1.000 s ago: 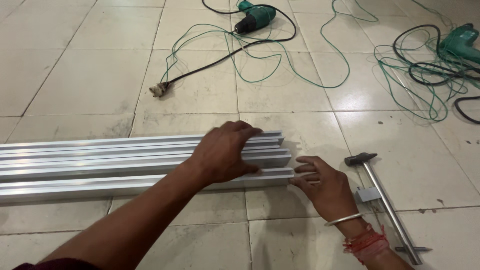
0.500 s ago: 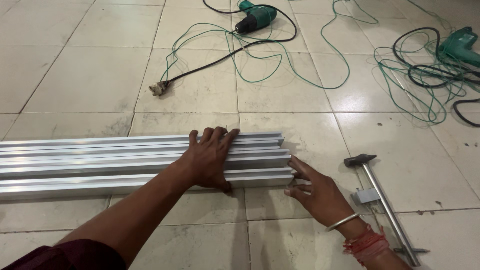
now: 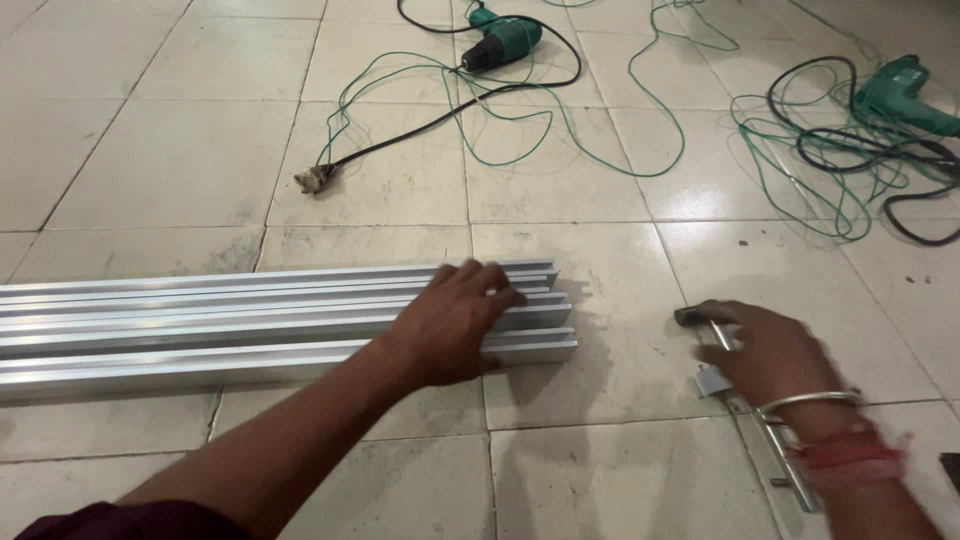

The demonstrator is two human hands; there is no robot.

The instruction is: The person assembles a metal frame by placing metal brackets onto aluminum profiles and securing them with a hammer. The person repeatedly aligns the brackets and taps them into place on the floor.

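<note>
Rails bundled, clamp now under our right hand

Our left hand (image 3: 455, 325) lies flat, fingers spread, on the aluminium rails (image 3: 250, 320), whose ends sit roughly even; right of the rails, our right hand (image 3: 775, 355) curls over the metal bar clamp (image 3: 785, 465) on the tiles, not yet lifted. We judge clamping remains.

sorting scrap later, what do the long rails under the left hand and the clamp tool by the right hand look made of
Long rails: probably aluminium, pale silver with a satin sheen and straight extruded ribs; the left hand lies flat on them.
Clamp tool: likely steel, a thin bright bar with a darker head under the right hand; motion blur leaves the finish unclear.
</note>
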